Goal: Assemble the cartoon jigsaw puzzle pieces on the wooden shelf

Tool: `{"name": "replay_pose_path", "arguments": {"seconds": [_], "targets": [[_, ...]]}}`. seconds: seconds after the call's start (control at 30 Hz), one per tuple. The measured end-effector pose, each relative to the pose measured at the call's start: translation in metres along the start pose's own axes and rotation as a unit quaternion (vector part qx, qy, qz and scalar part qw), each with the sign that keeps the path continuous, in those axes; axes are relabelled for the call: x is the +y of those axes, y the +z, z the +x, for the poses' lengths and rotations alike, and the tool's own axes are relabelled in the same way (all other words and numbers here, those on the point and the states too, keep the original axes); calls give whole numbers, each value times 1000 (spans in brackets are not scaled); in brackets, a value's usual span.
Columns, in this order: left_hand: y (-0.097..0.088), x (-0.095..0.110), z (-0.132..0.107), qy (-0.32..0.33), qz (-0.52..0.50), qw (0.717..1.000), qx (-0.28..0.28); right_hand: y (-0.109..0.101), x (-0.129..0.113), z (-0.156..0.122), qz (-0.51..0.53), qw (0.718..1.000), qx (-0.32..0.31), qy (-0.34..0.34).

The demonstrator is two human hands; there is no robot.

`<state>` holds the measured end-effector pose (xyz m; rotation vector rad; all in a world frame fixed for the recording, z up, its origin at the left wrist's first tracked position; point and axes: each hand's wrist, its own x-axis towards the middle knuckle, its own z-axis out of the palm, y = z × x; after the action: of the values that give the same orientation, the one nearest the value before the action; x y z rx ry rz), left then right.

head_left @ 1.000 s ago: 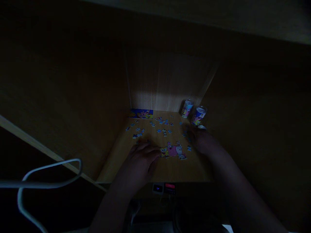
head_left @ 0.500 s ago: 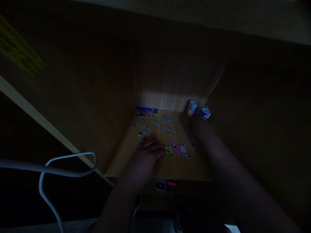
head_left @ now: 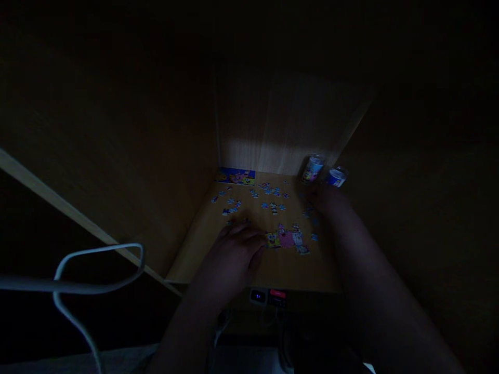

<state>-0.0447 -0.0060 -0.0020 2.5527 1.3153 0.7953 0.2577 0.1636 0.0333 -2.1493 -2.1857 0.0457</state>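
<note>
While bordering joined puzzle pieces (head_left: 286, 239) at three o'clock, left hand (head_left: 238, 250): loosely bent
Right hand (head_left: 330, 201): near blue can (head_left: 337, 177) at twelve o'clock
Both grips: cannot tell

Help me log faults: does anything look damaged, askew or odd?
Nothing looks plainly damaged. The oddest is the white cable, looping loosely across the left foreground, apart from the puzzle pieces; dimness may hide small faults.

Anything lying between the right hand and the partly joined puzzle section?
Yes: a few flat loose pieces lie on the wooden surface between the right hand and the joined section; nothing taller is visible there.
</note>
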Motion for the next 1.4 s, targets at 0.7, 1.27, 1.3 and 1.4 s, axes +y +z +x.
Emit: {"name": "replay_pose_path", "arguments": {"seconds": [0.7, 1.27, 1.3, 1.4], "targets": [[4, -4, 2, 5, 21, 1000, -6, 5, 18, 3, 2, 995, -32, -98], [5, -3, 3, 22, 23, 999, -6, 9, -29, -12, 394, 880, -87, -250], [5, -3, 3, 22, 22, 999, -7, 9, -36, -16, 417, 855, -133, -279], [5, -3, 3, 17, 18, 1000, -4, 7, -49, -26, 420, 817, -231, -321]]}}
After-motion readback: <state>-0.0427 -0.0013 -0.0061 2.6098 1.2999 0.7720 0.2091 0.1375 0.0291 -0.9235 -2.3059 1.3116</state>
